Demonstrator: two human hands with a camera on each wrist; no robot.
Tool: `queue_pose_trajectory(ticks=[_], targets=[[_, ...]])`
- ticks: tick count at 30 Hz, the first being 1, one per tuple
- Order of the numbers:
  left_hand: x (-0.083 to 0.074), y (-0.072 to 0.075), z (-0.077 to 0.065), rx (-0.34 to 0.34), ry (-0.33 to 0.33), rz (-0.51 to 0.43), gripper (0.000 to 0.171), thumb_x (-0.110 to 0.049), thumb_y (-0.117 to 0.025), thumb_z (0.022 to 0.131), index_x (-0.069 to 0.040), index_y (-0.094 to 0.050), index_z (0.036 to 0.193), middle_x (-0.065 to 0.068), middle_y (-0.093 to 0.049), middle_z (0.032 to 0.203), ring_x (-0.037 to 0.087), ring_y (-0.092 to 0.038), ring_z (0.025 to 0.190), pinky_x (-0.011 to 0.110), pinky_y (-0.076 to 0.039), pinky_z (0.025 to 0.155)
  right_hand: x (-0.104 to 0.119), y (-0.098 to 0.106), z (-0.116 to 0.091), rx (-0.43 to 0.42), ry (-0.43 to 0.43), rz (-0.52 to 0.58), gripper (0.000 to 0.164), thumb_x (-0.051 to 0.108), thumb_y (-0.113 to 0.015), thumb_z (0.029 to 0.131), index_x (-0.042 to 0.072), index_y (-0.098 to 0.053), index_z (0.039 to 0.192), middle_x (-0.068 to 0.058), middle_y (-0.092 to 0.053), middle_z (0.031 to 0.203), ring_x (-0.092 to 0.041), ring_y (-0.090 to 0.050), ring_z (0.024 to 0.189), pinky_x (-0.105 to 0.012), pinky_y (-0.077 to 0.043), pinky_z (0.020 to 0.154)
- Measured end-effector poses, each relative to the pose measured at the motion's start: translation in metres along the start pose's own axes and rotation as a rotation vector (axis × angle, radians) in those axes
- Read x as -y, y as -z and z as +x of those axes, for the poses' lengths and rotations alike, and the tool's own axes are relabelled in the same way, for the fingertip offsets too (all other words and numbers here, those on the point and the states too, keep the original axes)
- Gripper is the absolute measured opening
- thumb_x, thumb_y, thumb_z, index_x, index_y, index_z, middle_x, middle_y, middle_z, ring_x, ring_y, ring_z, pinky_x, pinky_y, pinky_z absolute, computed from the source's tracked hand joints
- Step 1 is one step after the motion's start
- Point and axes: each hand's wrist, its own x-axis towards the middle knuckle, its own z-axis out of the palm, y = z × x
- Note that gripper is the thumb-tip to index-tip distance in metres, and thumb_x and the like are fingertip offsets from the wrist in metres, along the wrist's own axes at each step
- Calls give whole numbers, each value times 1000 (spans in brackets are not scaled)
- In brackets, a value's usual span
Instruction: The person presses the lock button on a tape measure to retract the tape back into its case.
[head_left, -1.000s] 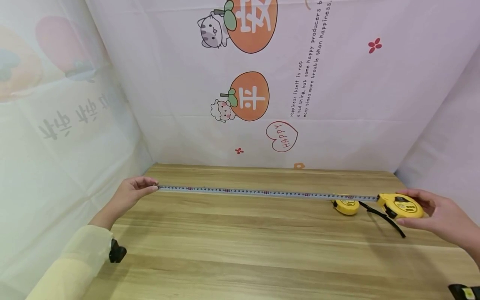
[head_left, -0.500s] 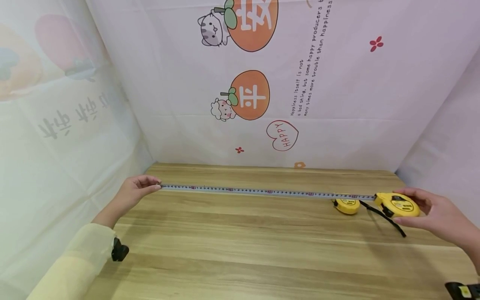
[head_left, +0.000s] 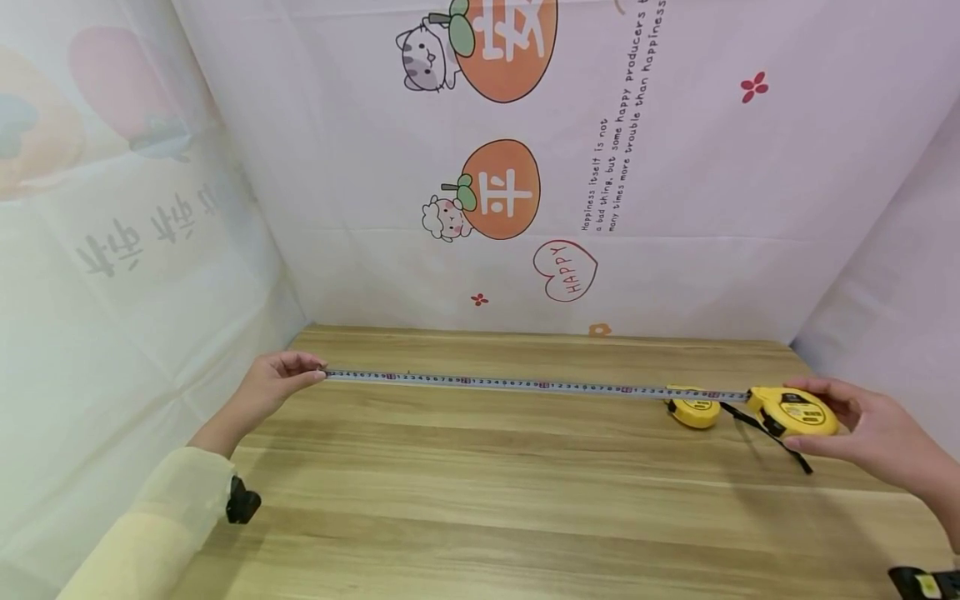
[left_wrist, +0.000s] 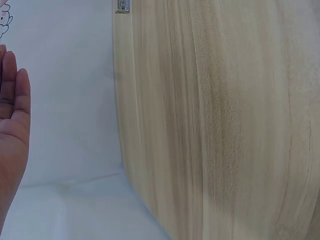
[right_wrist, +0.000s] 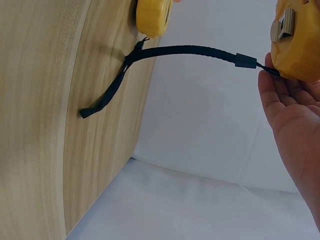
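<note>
Hands: we see the left hand (head_left: 266, 387) pinching the end of a thin, silvery strip (head_left: 510, 384), the right hand (head_left: 873, 421) gripping the rounded yellow tape measure (head_left: 801, 412).
Strip: straight, roughly following the back edge, a gap between.
Second tape (head_left: 693, 416): toward the right back corner.
Surface (head_left: 495, 500): wood-grained, white cloth (head_left: 360, 279) behind.

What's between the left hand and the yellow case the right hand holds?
The head view shows a numbered strip running from the left hand to the held yellow case, passing in front of a second yellow case.
</note>
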Motion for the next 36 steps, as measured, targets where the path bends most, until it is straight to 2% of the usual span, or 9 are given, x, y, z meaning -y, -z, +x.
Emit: queue_pose_trajectory(ticks=[9, 18, 36], targets=[[0, -4, 2, -2, -8, -12, 32, -22, -69, 93, 5, -65, 110, -3, -68, 94, 11, -62, 85, 24, -52, 75, -3, -1, 0, 0, 3, -9, 66, 12, -82, 79, -5, -46, 132, 30, -46, 110, 16, -50, 89, -15, -48, 63], [0, -4, 2, -3, -13, -22, 31, -21, -68, 93, 6, -65, 110, -4, -69, 94, 10, -62, 85, 23, -52, 75, -6, 0, 0, 2, 1, 1, 64, 14, -83, 79, 2, -48, 132, 28, -48, 111, 14, -52, 89, -17, -48, 63], [-2, -9, 3, 20, -2, -10, 32, -23, -69, 93, 3, -66, 112, 0, -68, 98, 11, -62, 88, 24, -52, 76, 4, -5, 3, 0, 18, -6, 64, 11, -83, 79, 0, -49, 131, 25, -49, 109, 10, -54, 87, -19, -49, 61]])
